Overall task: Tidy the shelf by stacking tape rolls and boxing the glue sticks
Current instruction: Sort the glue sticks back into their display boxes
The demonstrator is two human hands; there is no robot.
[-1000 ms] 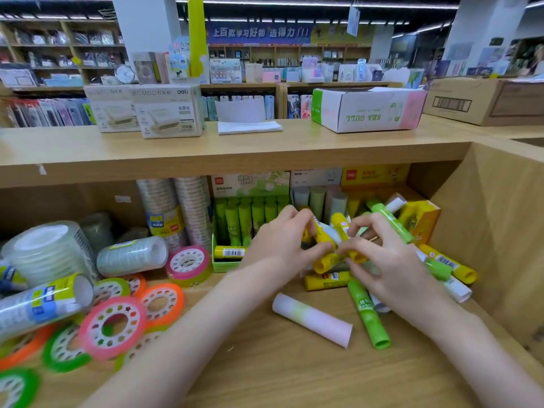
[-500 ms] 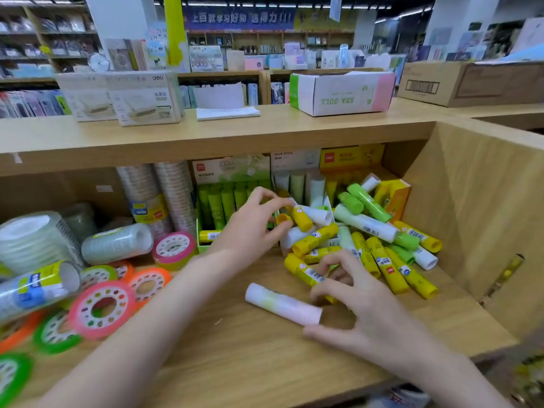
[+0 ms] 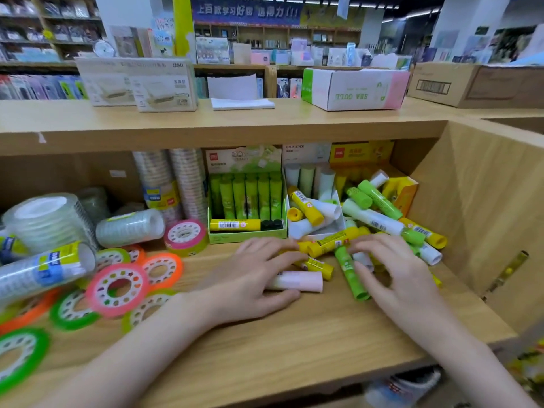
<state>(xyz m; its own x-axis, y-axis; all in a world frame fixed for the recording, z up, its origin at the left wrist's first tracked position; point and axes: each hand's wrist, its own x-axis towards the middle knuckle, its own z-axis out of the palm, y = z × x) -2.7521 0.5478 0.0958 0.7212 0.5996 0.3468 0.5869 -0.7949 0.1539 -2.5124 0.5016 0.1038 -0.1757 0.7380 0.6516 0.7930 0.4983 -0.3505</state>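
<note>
Loose yellow, green and white glue sticks (image 3: 374,219) lie heaped at the right of the lower shelf, spilling over a white box (image 3: 319,231) and a yellow box (image 3: 404,188). A green box (image 3: 247,234) holds upright green sticks, with one yellow stick lying across its front. My left hand (image 3: 253,278) rests on the shelf with a pink-white glue stick (image 3: 300,281) between thumb and fairly straight fingers. My right hand (image 3: 394,272) arches over the heap, its bent fingertips touching a green stick (image 3: 348,269). Flat coloured tape rolls (image 3: 117,290) and clear tape stacks (image 3: 129,226) lie scattered on the left.
Two tall tape columns (image 3: 170,184) stand at the back. A wooden side wall (image 3: 485,201) closes the shelf on the right. On the top board (image 3: 265,122) sit white product boxes (image 3: 138,83), a notepad (image 3: 241,103), a Sea Gull box (image 3: 353,88) and a cardboard carton (image 3: 477,83).
My left hand came down from the heap to the pink-white stick at the front. My right hand left that stick and moved up onto the heap.
</note>
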